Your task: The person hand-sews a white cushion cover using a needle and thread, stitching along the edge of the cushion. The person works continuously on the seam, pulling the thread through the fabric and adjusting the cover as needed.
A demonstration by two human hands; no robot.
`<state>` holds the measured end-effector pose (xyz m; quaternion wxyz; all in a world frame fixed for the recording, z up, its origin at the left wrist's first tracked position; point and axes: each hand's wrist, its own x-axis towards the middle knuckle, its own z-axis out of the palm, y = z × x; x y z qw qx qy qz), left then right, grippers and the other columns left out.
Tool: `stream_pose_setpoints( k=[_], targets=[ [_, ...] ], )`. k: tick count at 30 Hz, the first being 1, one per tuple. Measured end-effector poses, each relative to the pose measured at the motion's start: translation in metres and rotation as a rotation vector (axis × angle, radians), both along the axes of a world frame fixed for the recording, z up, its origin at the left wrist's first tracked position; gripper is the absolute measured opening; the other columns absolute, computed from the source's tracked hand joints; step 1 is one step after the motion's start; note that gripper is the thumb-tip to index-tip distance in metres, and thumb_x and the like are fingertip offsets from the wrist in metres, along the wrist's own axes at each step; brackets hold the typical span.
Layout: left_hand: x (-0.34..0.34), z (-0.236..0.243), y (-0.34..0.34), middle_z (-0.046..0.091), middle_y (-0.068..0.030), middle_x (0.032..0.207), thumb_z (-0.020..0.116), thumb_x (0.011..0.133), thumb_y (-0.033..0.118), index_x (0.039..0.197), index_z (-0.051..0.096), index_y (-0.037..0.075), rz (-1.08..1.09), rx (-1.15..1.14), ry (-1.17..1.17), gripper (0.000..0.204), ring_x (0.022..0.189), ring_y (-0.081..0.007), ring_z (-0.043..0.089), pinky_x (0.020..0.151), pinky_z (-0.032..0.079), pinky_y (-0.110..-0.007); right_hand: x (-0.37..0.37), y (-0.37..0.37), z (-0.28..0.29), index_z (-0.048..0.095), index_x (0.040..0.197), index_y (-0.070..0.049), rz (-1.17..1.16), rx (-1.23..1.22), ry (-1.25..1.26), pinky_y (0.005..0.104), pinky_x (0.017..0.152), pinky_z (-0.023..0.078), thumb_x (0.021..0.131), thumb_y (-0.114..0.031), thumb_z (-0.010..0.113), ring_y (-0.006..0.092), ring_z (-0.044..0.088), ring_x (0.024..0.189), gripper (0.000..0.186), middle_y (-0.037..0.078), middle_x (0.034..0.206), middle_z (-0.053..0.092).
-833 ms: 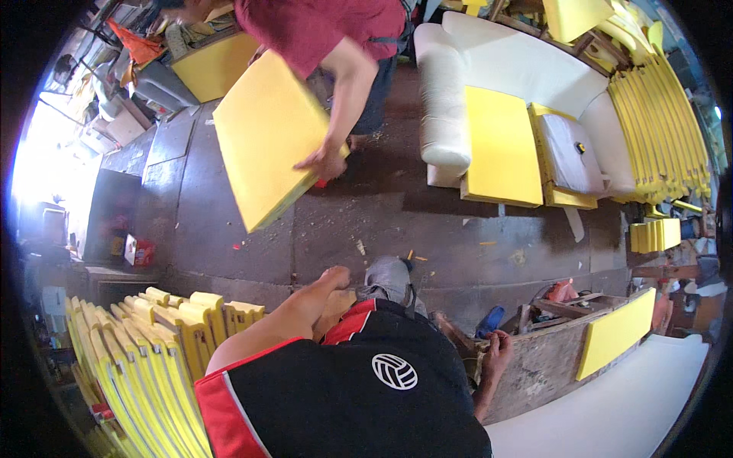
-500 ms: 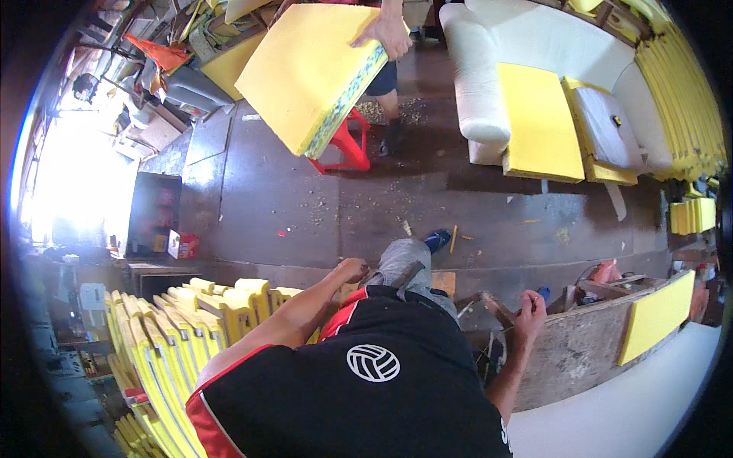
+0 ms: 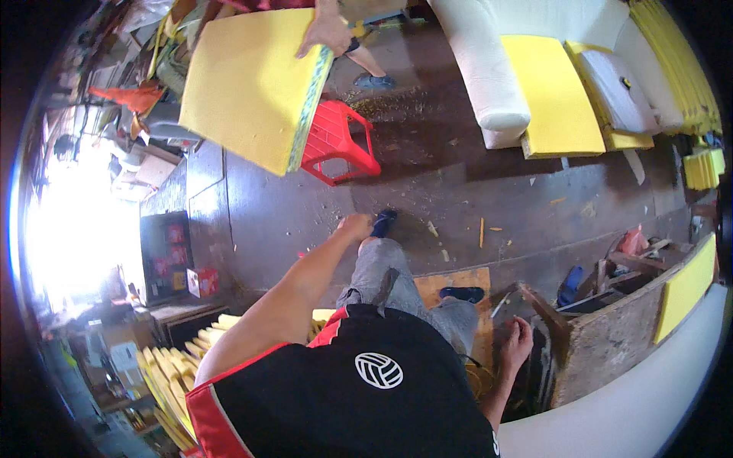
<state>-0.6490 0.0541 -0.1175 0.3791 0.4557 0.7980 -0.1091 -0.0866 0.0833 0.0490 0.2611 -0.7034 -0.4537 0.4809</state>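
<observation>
My left hand [image 3: 356, 227] is out in front of my body over the floor, its fingers curled in a loose fist. I see nothing in it. My right hand [image 3: 517, 345] hangs low at my side, fingers curled inward, with nothing visible in them. It is nearest to a worn wooden frame [image 3: 603, 351] on the right and touches nothing that I can make out. Ahead on the left, another person's hand [image 3: 324, 34] grips the edge of a thick yellow foam cushion [image 3: 244, 84], whose side shows a speckled layer. The cushion is tilted beside a red plastic stool [image 3: 336, 141].
A pale sofa [image 3: 489, 84] with a yellow seat cushion [image 3: 551, 95] stands ahead on the right. Foam scraps [image 3: 482, 233] lie on the dark floor [image 3: 427, 175]. Several yellow foam-covered pieces [image 3: 172, 374] are stacked at lower left. A wooden board [image 3: 477, 320] lies by my feet.
I have stepped forward, my left hand swinging ahead and my right dropping lower. The other person's cushion has shifted left, so more of the red stool shows. The sofa sits nearer the top edge.
</observation>
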Motion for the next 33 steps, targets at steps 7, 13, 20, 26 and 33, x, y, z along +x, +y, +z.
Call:
stream_pose_setpoints(
  k=[7,13,20,26,33],
  targets=[
    [-0.148,-0.077,0.11,0.062,-0.017,0.137,0.065,0.09,0.023,0.132,0.064,0.01,-0.329,0.0,0.247,0.044,0.132,-0.041,0.055,0.108,0.045,-0.058,-0.109,-0.064,-0.017,0.066,0.11,0.003,-0.071,-0.024,-0.283,0.0303,0.089,0.052,0.104,-0.006,0.055,0.0157,0.065,0.096,0.016,0.009,0.101,0.069],
    [-0.254,-0.141,0.188,0.057,-0.0202,0.142,0.077,0.086,0.035,0.134,0.06,0.005,-0.51,0.004,0.307,0.059,0.14,-0.0392,0.046,0.114,0.037,-0.059,-0.192,-0.103,-0.041,0.066,0.112,0.004,-0.112,-0.148,-0.381,0.0298,0.088,0.051,0.104,-0.006,0.056,0.0159,0.064,0.095,0.016,0.009,0.101,0.069],
    [-0.279,-0.194,0.222,0.05,-0.0123,0.153,0.087,0.073,0.045,0.146,0.051,0.012,-0.989,-0.301,0.507,0.088,0.149,-0.0329,0.037,0.125,0.022,-0.058,-0.24,-0.107,-0.072,0.069,0.112,-0.001,-0.279,-0.372,-0.475,0.0296,0.077,0.052,0.102,-0.01,0.06,0.0141,0.065,0.083,0.016,0.009,0.09,0.071],
    [-0.311,-0.219,0.205,0.049,-0.013,0.153,0.09,0.069,0.043,0.152,0.043,0.014,-1.048,-0.253,0.679,0.101,0.148,-0.0326,0.039,0.121,0.029,-0.055,-0.251,-0.134,-0.096,0.067,0.11,0.0,-0.39,-0.361,-0.326,0.0257,0.057,0.045,0.103,-0.01,0.058,0.0066,0.055,0.061,0.015,0.003,0.084,0.069],
    [-0.278,-0.127,0.182,0.071,-0.0203,0.115,0.09,0.06,0.053,0.156,0.037,0.011,-1.205,-0.233,0.28,0.118,0.112,-0.0377,0.067,0.099,0.051,-0.051,-0.248,-0.14,-0.092,0.069,0.112,0.001,-0.327,-0.333,-0.373,0.0313,0.082,0.053,0.103,-0.01,0.057,0.0162,0.068,0.091,0.018,0.01,0.095,0.074]
  ],
)
